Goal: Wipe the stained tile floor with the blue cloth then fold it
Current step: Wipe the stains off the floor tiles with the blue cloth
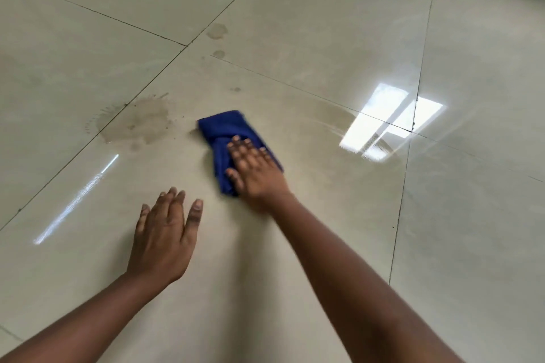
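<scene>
Right hand (256, 171) presses flat, fingers straight, on the bunched blue cloth (224, 138) on the tile floor (324, 38). Left hand (165, 233) rests open. Best to sweep left, firmly, across the brown stain (138, 121).

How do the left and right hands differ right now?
The right hand presses flat on the blue cloth; the left hand lies on bare tile floor and touches no cloth. The right hand reaches farther out from the person, while the left hand sits nearer and to the left of the cloth. The right hand looks motion-blurred; the left hand is sharp. Both are palm-down with fingers straight.
</scene>
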